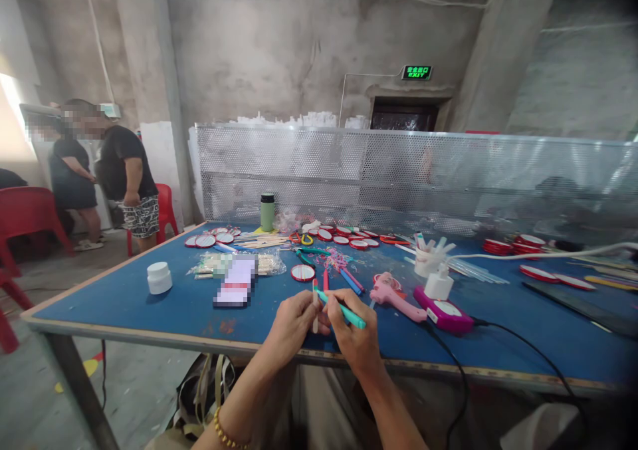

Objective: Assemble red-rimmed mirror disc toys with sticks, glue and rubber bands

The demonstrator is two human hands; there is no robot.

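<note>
My left hand (293,324) is closed on a thin wooden stick (315,312) with a red tip, held upright near the front edge of the blue table (149,310). My right hand (351,334) grips a teal marker pen (343,309), its tip against the stick. Just beyond my hands lie more coloured pens (349,278), a round red-rimmed disc (303,272) and a pink glue gun (393,294).
A white jar (159,278) stands at the left, a green bottle (268,212) further back, and a pink power strip (443,312) with a black cable sits to the right. Several red-rimmed discs and sticks lie before a perforated metal screen (399,171). Two people (100,171) stand by red chairs at far left.
</note>
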